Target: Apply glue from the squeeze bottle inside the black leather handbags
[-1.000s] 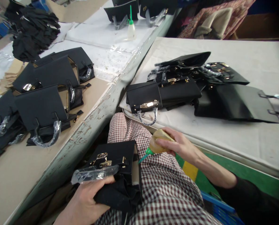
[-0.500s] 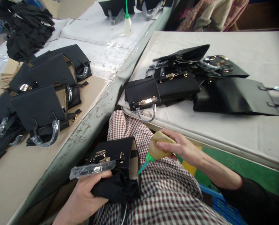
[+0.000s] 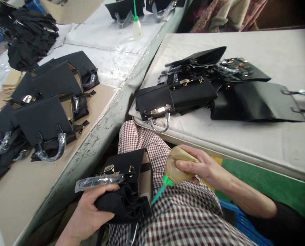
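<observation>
On my lap rests a black handbag (image 3: 127,160) with gold hardware and a plastic-wrapped handle (image 3: 98,182). My left hand (image 3: 89,212) is closed around its near side, gripping the bunched black lining (image 3: 124,203) below the handle. The bag's open end shows a beige inside edge (image 3: 144,182). My right hand (image 3: 193,165) is wrapped around a yellowish squeeze bottle (image 3: 176,167), tilted downward. Its green nozzle (image 3: 159,194) points at the bag's lower right edge, the tip at or very close to it; whether they touch I cannot tell.
Several black handbags (image 3: 43,114) stand on the left table (image 3: 21,191). More black bags (image 3: 190,94) lie piled on the white right table (image 3: 244,143). A second glue-type bottle (image 3: 136,29) stands at the back, and dark fabric pieces (image 3: 31,37) are heaped far left. A blue crate (image 3: 244,222) sits low right.
My right hand and the bottle have moved slightly right and down, the nozzle tip sliding lower along the bag's edge. My left hand has shifted slightly left with the lining.
</observation>
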A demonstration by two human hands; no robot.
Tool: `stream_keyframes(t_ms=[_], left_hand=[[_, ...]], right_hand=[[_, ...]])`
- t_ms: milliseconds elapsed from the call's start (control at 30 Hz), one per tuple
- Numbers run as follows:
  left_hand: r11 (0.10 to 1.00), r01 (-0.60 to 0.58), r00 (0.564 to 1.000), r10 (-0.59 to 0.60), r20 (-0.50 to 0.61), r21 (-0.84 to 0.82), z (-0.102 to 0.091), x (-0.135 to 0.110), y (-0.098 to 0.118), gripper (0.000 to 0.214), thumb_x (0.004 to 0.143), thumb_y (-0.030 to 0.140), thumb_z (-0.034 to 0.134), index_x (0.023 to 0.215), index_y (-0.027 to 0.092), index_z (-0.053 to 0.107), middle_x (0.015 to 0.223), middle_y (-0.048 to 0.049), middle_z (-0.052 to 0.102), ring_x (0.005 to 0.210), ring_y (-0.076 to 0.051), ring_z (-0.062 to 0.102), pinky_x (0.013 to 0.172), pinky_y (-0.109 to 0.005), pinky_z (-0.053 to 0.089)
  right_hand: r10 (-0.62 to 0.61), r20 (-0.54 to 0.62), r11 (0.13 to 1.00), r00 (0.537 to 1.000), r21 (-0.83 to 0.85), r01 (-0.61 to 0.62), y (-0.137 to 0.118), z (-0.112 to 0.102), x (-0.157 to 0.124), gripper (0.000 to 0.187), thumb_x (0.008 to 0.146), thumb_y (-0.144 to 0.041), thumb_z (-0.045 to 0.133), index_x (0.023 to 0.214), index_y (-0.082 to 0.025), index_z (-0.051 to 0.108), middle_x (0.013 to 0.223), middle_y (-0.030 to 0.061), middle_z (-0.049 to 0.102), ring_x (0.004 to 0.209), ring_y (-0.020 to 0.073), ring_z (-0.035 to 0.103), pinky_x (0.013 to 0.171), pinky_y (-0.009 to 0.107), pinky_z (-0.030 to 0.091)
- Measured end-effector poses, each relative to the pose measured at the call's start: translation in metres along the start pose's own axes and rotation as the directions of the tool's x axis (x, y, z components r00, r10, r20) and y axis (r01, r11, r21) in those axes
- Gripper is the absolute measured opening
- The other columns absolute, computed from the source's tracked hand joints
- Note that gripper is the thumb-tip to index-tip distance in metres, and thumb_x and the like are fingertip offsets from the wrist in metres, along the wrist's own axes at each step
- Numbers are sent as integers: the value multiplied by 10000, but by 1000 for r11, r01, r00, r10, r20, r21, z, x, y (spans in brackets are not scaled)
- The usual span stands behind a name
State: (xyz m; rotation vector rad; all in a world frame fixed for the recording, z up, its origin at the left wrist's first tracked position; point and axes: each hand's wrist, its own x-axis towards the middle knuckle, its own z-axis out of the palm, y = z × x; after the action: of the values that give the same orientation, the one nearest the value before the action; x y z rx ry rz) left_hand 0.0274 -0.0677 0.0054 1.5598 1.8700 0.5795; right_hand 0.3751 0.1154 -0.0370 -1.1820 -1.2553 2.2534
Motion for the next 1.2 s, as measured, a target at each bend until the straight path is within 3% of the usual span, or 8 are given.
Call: stream_keyframes(t_ms=[233,400,667,767,900,1067,1133,1200], left_hand=[[999,27,993,-23,115,-31,-6,3,-6,528,624,95,743,1101,288,861,1062,-20,860,941,-281,826,925,-368,657],[993,112,993,-110,37,-47,-1,1,2,492,601,130,733,1048,280,873,1029,-27,861,945,-299,816,948,-409,643],[989,150,987,-149,53,-15,-3,1,1,483,619,151,743,1063,289,872,1055,-37,855,981,-311,801,976,-442,620],[994,111,989,-111,101,8,-6,2,-4,485,619,151,768,1071,297,870,1050,-36,855,966,-312,802,948,-433,633],[992,117,993,-118,12,35,-3,5,1,492,606,125,758,1063,279,854,1058,-36,844,1001,-308,786,980,-427,614],[996,-34,999,33,25,82,-7,18,23,342,808,164,723,1132,259,772,1113,-37,821,1017,-255,777,925,-339,621],[985,-118,993,114,33,123,-12,22,32,300,878,166,701,1163,255,726,1145,-45,805,1024,-237,771,932,-324,616],[970,-194,981,190,39,149,-14,24,39,303,902,143,693,1181,260,686,1173,-48,789,1043,-226,763,950,-312,606]], right_hand=[[-98,-162,947,982,-317,42,-2,-9,14,433,865,-571,768,1068,-200,674,790,7,666,570,142,546,462,260,414],[-273,-209,819,939,-562,113,7,-14,25,382,883,-534,735,1063,-206,658,852,29,724,713,222,655,606,328,497],[-324,-194,760,926,-637,132,1,-12,20,371,862,-534,732,1022,-208,654,833,25,721,741,238,645,694,369,498],[-236,-180,848,955,-519,112,-1,-14,16,371,857,-541,763,1012,-218,669,793,5,675,674,196,597,577,307,465],[-52,-152,998,987,-29,48,1,-15,17,400,822,-556,801,990,-206,702,717,-6,610,529,126,480,415,231,326],[46,-190,843,981,533,64,-4,-10,20,436,756,-595,801,938,-218,679,545,-37,480,435,89,285,383,204,156],[3,-206,819,978,562,116,-7,-7,20,415,798,-600,774,949,-228,668,557,-41,456,455,97,281,392,204,159],[-74,-293,872,953,444,205,-9,-6,20,385,833,-570,781,967,-227,666,645,-19,517,499,109,346,405,214,222]])
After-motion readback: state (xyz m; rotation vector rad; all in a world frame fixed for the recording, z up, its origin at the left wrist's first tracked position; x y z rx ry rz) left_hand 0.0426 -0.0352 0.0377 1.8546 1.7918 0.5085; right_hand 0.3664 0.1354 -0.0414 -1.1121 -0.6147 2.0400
